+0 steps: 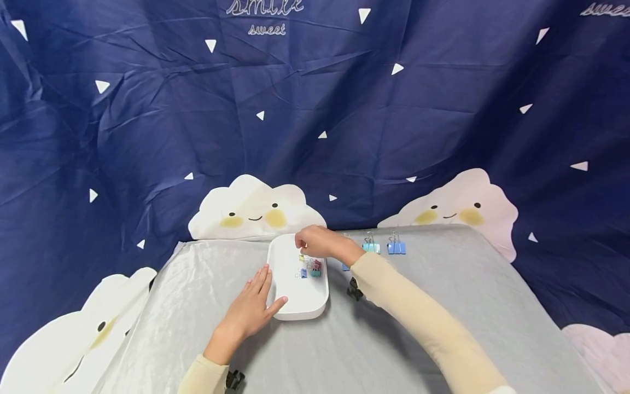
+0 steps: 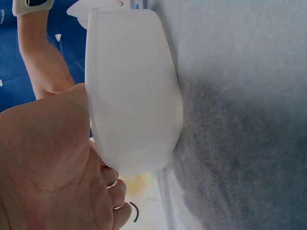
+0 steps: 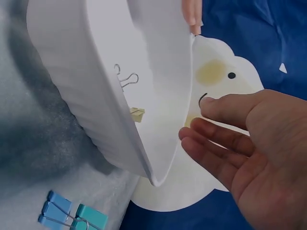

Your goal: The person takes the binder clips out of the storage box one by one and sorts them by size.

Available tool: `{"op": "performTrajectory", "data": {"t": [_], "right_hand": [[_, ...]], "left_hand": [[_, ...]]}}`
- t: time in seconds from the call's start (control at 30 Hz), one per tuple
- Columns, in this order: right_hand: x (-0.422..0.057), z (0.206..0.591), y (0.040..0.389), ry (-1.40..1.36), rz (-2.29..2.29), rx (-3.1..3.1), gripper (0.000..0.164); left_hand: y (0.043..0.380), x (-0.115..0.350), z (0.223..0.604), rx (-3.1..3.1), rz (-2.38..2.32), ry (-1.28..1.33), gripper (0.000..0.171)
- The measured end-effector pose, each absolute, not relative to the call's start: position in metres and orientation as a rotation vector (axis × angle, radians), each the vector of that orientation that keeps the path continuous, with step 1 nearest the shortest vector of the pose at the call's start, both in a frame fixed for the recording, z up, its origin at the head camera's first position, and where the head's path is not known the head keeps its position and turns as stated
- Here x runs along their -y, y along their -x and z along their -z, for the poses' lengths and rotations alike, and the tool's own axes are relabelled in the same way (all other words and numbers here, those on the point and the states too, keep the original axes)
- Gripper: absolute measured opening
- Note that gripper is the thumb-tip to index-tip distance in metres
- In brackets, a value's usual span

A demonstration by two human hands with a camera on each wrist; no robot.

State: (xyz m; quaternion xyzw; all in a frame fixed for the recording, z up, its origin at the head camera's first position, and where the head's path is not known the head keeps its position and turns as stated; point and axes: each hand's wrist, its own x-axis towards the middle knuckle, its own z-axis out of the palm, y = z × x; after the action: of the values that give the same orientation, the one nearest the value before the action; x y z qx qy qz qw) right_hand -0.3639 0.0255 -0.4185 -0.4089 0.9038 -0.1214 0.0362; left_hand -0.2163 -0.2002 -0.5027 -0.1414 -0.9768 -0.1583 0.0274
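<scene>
A white bin (image 1: 290,295) stands on the grey cloth with several small binder clips inside: a yellow clip (image 1: 302,257), a blue clip (image 1: 303,273), a red clip (image 1: 316,264) and a teal clip (image 1: 315,272). My left hand (image 1: 248,306) rests at the bin's left rim, fingers straight and thumb over the near edge. Over the far right part of the bin is my right hand (image 1: 315,241). In the right wrist view its fingers are loosely bent, thumb apart from them, with nothing visible between. The yellow clip (image 3: 137,114) lies below.
Right of the bin, larger binder clips stand on the cloth: a light teal clip (image 1: 371,248), a blue clip (image 1: 396,248) and another blue clip (image 1: 346,267) partly hidden by the right forearm. A dark blue curtain (image 1: 295,137) with clouds hangs behind.
</scene>
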Motion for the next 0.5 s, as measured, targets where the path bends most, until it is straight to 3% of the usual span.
{"op": "performTrajectory", "data": {"t": [0.33, 0.5], "right_hand": [[-0.011, 0.436, 0.363, 1.113, 0.137, -2.729, 0.016], [-0.009, 0.447, 0.352, 1.031, -0.154, -2.697, 0.006]], "left_hand": [[0.218, 0.2, 0.503, 3.046, 0.478, 0.429, 0.088], [0.218, 0.2, 0.502, 3.033, 0.484, 0.431, 0.088]]}}
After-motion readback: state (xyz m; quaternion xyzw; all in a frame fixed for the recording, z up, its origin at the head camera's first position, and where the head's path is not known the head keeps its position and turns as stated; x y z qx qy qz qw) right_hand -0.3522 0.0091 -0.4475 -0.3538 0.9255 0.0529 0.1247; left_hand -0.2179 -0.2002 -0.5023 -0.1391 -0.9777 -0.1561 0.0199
